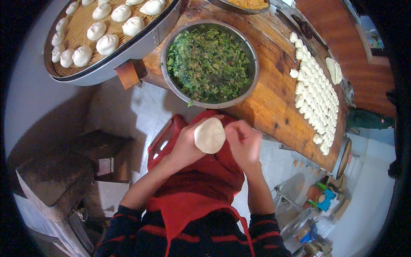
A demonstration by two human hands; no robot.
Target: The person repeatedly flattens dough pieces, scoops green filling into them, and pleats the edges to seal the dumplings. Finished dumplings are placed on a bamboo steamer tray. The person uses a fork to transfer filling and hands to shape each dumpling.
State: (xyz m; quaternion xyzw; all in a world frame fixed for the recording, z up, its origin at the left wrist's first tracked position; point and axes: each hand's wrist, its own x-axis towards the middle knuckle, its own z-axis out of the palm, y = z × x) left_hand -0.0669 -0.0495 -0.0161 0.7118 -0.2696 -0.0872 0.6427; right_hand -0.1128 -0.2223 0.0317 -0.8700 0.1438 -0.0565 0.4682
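A flat round dough wrapper (210, 135) rests in my left hand (184, 141), which holds it from below and the left. My right hand (246, 143) is at the wrapper's right edge with its fingers curled. It is blurred, so whether it pinches the dough is unclear. Just beyond both hands, at the wooden table's edge, stands a steel bowl (254, 74) of chopped green leafy filling (208, 64). A red apron (199, 180) covers my front beneath the hands.
At upper left, a round metal-walled steamer (141, 43) holds several shaped buns (107, 44) on a woven mat. Many small dough pieces (316, 93) lie on the wooden table (269, 99) at right, near a flat dough piece (334, 70). Orange filling (247, 4) fills another bowl.
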